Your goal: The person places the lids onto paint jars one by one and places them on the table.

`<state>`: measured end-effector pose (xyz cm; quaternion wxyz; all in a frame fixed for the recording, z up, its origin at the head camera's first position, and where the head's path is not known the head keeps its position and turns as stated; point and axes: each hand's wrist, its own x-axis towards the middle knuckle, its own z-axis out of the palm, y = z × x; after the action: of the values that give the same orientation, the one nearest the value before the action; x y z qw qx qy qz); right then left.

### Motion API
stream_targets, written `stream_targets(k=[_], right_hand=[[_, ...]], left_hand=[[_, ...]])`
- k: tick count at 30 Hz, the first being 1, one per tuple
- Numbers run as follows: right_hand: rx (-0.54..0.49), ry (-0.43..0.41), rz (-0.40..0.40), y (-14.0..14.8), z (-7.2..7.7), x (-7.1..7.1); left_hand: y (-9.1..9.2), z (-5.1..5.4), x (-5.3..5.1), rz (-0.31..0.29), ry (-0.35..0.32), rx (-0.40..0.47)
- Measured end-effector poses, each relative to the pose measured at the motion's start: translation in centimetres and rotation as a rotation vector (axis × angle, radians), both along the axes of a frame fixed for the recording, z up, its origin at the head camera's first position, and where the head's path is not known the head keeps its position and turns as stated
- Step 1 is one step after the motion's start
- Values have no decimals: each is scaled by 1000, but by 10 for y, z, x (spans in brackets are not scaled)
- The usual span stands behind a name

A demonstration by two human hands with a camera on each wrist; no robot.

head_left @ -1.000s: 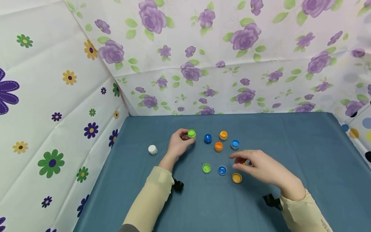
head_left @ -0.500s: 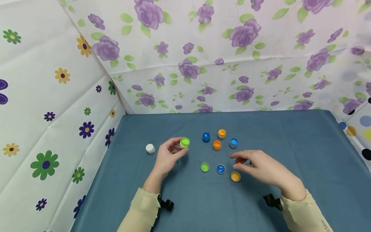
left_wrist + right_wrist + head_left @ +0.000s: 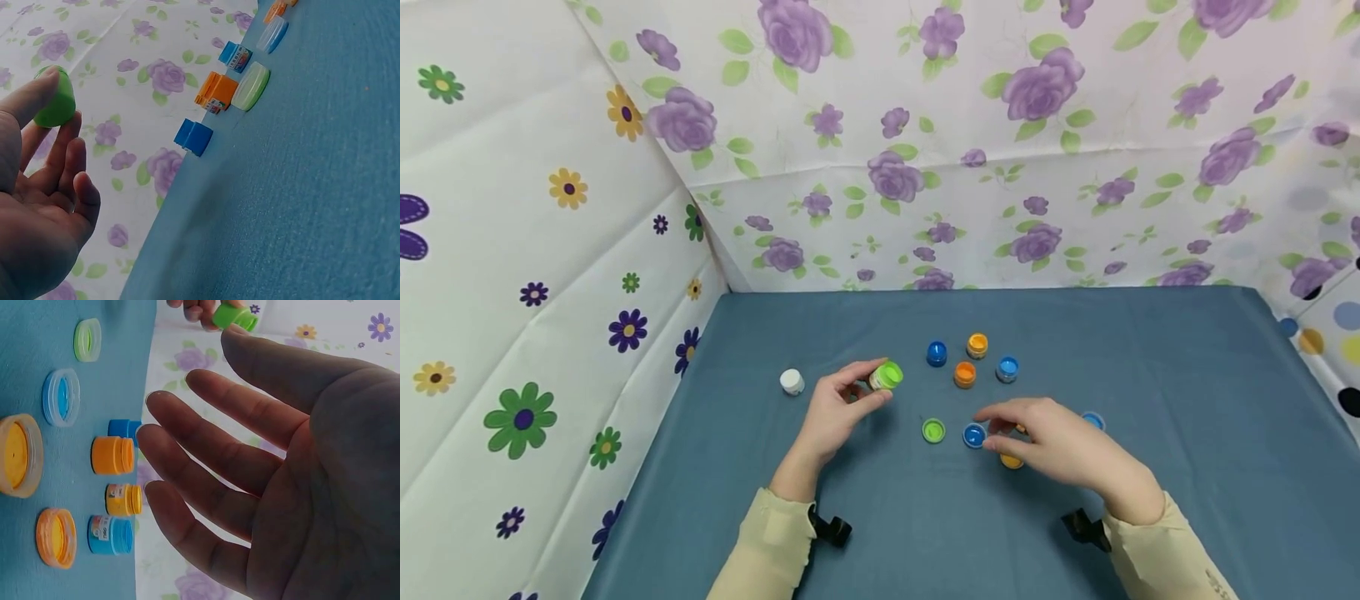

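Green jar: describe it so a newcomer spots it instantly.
On the blue table, in the head view, find the person's left hand, left of centre. It pinches a small green jar in the air. No other jar in view is green or in a hand; the nearby green lid lies flat on the table.

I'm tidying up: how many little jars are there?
6: green jar in the left hand; white jar to its left; dark blue jar, orange jar, yellow jar and light blue jar to its right. The right hand may hide others.
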<state>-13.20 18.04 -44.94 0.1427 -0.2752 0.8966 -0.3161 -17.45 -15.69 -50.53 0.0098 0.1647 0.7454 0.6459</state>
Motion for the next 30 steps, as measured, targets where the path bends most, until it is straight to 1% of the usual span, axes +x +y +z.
stream_targets(k=[2, 6, 9, 15, 21, 26, 30], right_hand=[[0, 4, 3, -3, -2, 0], [25, 21, 37, -11, -7, 0], [50, 30, 55, -17, -12, 0], [80, 51, 36, -25, -14, -1], [99, 99, 25, -33, -14, -4], [129, 156, 11, -44, -19, -8], [165, 210, -6, -53, -24, -10]], left_hand=[[0, -1, 1, 11, -7, -2], [0, -2, 3, 29, -25, 16], [0, -2, 4, 25, -30, 34], [1, -1, 3, 6, -24, 59], [0, 1, 2, -7, -5, 62], [0, 3, 0, -30, 18, 64], [0, 4, 0, -50, 24, 65]])
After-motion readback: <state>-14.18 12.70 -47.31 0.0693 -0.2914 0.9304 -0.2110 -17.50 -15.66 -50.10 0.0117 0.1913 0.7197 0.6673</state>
